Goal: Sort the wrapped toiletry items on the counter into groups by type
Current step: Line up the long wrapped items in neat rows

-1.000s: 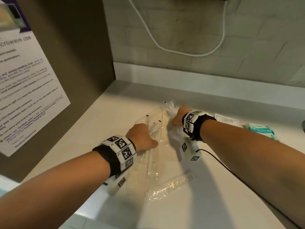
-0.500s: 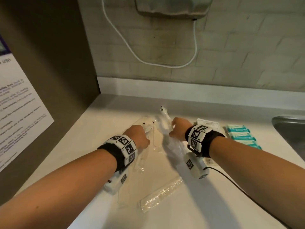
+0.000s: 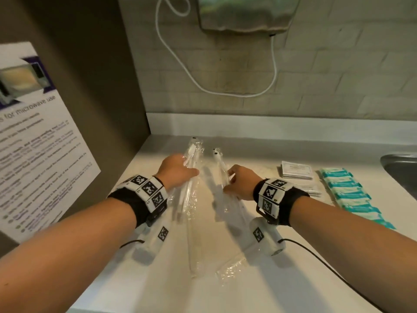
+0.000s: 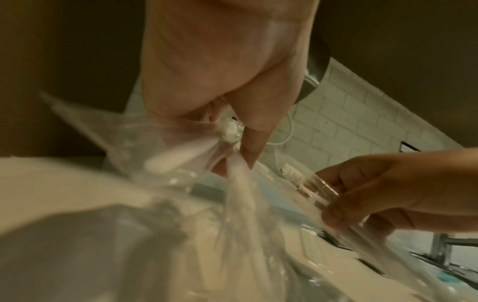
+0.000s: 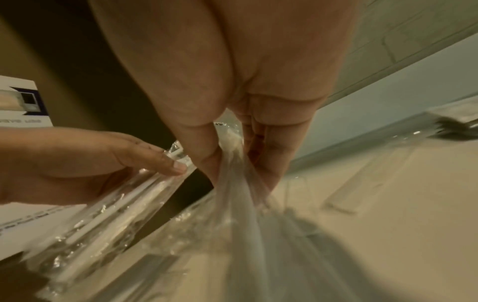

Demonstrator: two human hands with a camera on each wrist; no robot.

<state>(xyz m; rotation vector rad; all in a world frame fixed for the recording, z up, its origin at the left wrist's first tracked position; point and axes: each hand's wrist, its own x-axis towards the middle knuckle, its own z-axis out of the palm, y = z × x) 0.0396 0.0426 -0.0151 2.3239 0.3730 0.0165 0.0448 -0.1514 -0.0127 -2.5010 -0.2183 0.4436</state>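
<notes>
Both hands hold clear-wrapped toothbrushes lifted above the pale counter (image 3: 158, 256). My left hand (image 3: 178, 171) grips a bunch of wrapped toothbrushes (image 3: 190, 177) (image 4: 181, 155), thumb and fingers curled round the plastic. My right hand (image 3: 239, 182) pinches another wrapped toothbrush (image 3: 220, 163) (image 5: 232, 159) near its upper half. Two more clear wrapped items (image 3: 232, 266) lie on the counter below the hands. White sachets (image 3: 296, 169) and a row of teal wrapped packets (image 3: 347, 190) lie to the right.
A brown side panel with a microwave notice (image 3: 33, 143) closes the left. A tiled wall with a white cable (image 3: 203, 86) and a wall-mounted unit (image 3: 246, 14) stands behind. A steel sink (image 3: 404, 168) edges in at right. Wrist-camera cables trail over the counter.
Both hands have lifted their wrapped toothbrushes off the counter pile and moved them up and apart. The head view has tilted upward, showing more wall.
</notes>
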